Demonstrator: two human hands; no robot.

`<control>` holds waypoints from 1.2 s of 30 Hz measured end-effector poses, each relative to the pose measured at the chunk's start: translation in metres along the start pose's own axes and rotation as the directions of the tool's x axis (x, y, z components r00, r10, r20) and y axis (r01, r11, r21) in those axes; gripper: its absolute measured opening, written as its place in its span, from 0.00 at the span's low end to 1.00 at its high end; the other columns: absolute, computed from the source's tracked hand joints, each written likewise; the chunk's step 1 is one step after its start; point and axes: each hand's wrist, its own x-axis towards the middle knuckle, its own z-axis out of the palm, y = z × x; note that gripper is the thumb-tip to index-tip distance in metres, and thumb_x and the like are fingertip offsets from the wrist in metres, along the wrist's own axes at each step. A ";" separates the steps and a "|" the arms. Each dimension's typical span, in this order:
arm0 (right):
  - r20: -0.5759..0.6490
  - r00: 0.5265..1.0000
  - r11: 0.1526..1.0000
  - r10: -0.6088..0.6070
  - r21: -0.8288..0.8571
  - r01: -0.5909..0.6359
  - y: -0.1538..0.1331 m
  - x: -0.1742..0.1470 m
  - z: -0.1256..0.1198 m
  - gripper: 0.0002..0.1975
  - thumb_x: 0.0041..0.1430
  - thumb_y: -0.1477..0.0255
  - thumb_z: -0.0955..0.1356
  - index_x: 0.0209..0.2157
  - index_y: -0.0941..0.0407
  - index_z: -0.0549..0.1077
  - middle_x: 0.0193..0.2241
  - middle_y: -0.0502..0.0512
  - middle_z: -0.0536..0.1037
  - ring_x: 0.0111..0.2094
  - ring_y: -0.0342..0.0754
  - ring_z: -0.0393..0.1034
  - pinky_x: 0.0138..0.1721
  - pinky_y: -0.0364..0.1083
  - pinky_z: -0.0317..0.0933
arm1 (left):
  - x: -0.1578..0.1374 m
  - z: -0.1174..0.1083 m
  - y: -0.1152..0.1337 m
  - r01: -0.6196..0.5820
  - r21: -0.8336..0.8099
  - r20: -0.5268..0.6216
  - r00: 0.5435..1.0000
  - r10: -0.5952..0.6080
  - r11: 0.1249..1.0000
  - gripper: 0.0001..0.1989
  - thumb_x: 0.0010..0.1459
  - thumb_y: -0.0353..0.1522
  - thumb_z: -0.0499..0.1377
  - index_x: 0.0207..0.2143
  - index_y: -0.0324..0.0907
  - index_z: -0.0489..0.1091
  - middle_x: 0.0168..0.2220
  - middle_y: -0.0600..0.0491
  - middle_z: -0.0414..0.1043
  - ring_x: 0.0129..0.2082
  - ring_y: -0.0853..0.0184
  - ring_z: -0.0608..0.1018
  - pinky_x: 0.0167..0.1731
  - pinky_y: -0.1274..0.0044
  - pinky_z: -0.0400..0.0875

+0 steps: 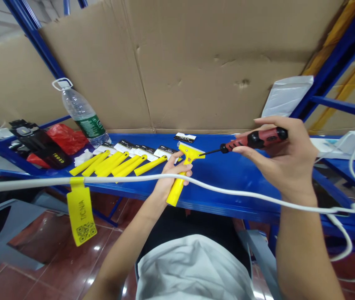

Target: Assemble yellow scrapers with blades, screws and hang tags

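A yellow scraper [175, 193] is gripped in my left hand [173, 177], its wide head up and its handle slanting down toward me. My right hand [285, 160] is closed around the red and black handle of a screwdriver [255, 139]. The dark shaft points left, and its tip meets the right end of the scraper's head; whether it sits in a screw is too small to tell. To the left of my left hand lie several more yellow scrapers [121, 163] in a row, with black and white cards [163, 152] at their far ends.
The blue shelf [227, 179] is backed by cardboard [196, 75]. A large water bottle [85, 114], a black bottle [41, 143] and a red plastic bag [68, 139] stand at the left. A white cable [243, 192] with a yellow tag [81, 214] crosses in front of my hands.
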 end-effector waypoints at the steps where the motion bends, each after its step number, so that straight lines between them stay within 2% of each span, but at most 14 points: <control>1: -0.017 1.000 1.000 -0.003 -0.029 0.002 0.001 0.000 0.000 0.35 0.50 0.61 0.88 0.58 0.46 0.81 0.48 0.55 0.82 0.41 0.58 0.87 0.45 0.59 0.83 | 0.000 0.000 0.000 -0.005 0.001 -0.002 1.000 0.005 1.000 0.37 0.48 0.25 0.78 0.58 0.47 0.67 0.39 0.55 0.75 0.26 0.73 0.78 0.19 0.85 0.66; 3: -0.021 1.000 1.000 0.013 -0.026 -0.014 0.002 0.001 0.001 0.33 0.53 0.62 0.86 0.58 0.47 0.79 0.46 0.54 0.83 0.39 0.56 0.86 0.41 0.56 0.82 | 0.000 0.000 -0.001 -0.018 0.004 0.004 1.000 0.018 1.000 0.37 0.48 0.26 0.78 0.57 0.46 0.67 0.40 0.55 0.75 0.26 0.73 0.78 0.18 0.85 0.67; 5: -0.002 0.998 0.998 0.058 0.020 -0.057 0.002 0.003 0.003 0.32 0.56 0.64 0.85 0.59 0.47 0.77 0.40 0.52 0.84 0.38 0.56 0.87 0.38 0.54 0.82 | 0.001 -0.001 -0.002 -0.023 0.006 0.011 1.000 0.023 1.000 0.37 0.48 0.26 0.78 0.57 0.46 0.67 0.40 0.54 0.76 0.25 0.73 0.78 0.18 0.84 0.67; 9: -0.039 0.994 0.995 0.099 0.000 -0.099 0.000 0.005 0.003 0.30 0.53 0.66 0.86 0.55 0.48 0.78 0.34 0.49 0.84 0.38 0.57 0.88 0.38 0.53 0.83 | 0.001 -0.001 -0.002 -0.035 0.004 0.017 0.999 0.035 0.999 0.37 0.48 0.26 0.78 0.56 0.47 0.66 0.40 0.55 0.75 0.25 0.73 0.77 0.18 0.84 0.66; 11: -0.028 0.995 0.995 0.098 0.031 -0.097 -0.002 0.005 0.002 0.29 0.55 0.67 0.86 0.55 0.47 0.77 0.35 0.49 0.85 0.39 0.58 0.89 0.41 0.55 0.85 | 0.000 -0.001 -0.002 -0.042 0.004 0.023 0.999 0.042 0.999 0.36 0.49 0.27 0.78 0.56 0.47 0.66 0.40 0.56 0.75 0.25 0.74 0.76 0.18 0.84 0.66; 15: 0.145 0.983 0.973 0.115 0.184 -0.141 -0.010 0.004 -0.002 0.28 0.61 0.68 0.82 0.58 0.43 0.73 0.42 0.51 0.89 0.44 0.60 0.89 0.48 0.61 0.86 | 0.000 0.000 -0.001 -0.036 0.001 0.015 0.999 0.036 0.999 0.35 0.49 0.26 0.78 0.55 0.47 0.66 0.39 0.56 0.74 0.25 0.74 0.77 0.18 0.85 0.66; 17: 0.181 0.978 0.964 0.101 0.225 -0.142 -0.014 0.003 -0.003 0.27 0.62 0.67 0.82 0.58 0.40 0.72 0.45 0.50 0.88 0.47 0.61 0.88 0.50 0.64 0.86 | -0.001 0.001 0.000 -0.032 0.001 0.002 0.999 0.032 0.999 0.35 0.49 0.26 0.78 0.55 0.47 0.66 0.39 0.56 0.74 0.25 0.74 0.77 0.18 0.85 0.65; 22: 0.159 0.984 0.958 0.080 0.260 -0.120 -0.015 0.005 -0.001 0.25 0.61 0.66 0.82 0.55 0.39 0.73 0.50 0.51 0.86 0.52 0.61 0.87 0.57 0.67 0.84 | -0.001 0.001 0.000 -0.023 -0.001 0.002 1.000 0.023 1.000 0.36 0.48 0.27 0.79 0.55 0.47 0.66 0.40 0.55 0.75 0.25 0.73 0.77 0.18 0.84 0.65; 27: 0.089 0.995 0.962 0.041 0.265 -0.063 -0.006 0.006 0.001 0.26 0.58 0.62 0.84 0.53 0.39 0.75 0.46 0.49 0.86 0.48 0.61 0.87 0.52 0.67 0.86 | -0.001 0.001 -0.001 -0.018 -0.009 0.019 1.000 0.018 1.000 0.37 0.47 0.27 0.79 0.54 0.48 0.65 0.40 0.55 0.76 0.24 0.74 0.75 0.18 0.85 0.64; 30: 0.004 1.000 0.982 0.012 0.189 -0.013 -0.001 0.003 0.003 0.29 0.53 0.60 0.86 0.53 0.40 0.78 0.43 0.49 0.84 0.45 0.60 0.87 0.47 0.61 0.85 | -0.001 0.001 -0.001 -0.016 -0.003 0.029 0.999 0.016 1.000 0.37 0.47 0.27 0.79 0.54 0.48 0.65 0.39 0.55 0.76 0.23 0.75 0.75 0.18 0.85 0.63; 33: -0.069 0.997 0.998 0.025 0.063 -0.020 -0.001 0.000 0.005 0.29 0.52 0.59 0.87 0.52 0.41 0.79 0.44 0.50 0.82 0.43 0.60 0.87 0.48 0.60 0.84 | -0.001 0.002 0.001 -0.013 0.005 0.021 1.000 0.013 1.000 0.37 0.47 0.27 0.79 0.54 0.48 0.64 0.39 0.55 0.76 0.23 0.75 0.74 0.18 0.85 0.63; 36: 0.009 0.995 0.993 0.095 0.075 -0.096 -0.002 0.000 0.005 0.28 0.58 0.61 0.84 0.56 0.40 0.75 0.43 0.50 0.83 0.45 0.60 0.87 0.53 0.62 0.83 | -0.001 0.003 0.002 -0.004 0.008 0.000 1.000 0.004 1.000 0.37 0.46 0.27 0.79 0.54 0.47 0.65 0.38 0.55 0.76 0.23 0.74 0.75 0.18 0.84 0.63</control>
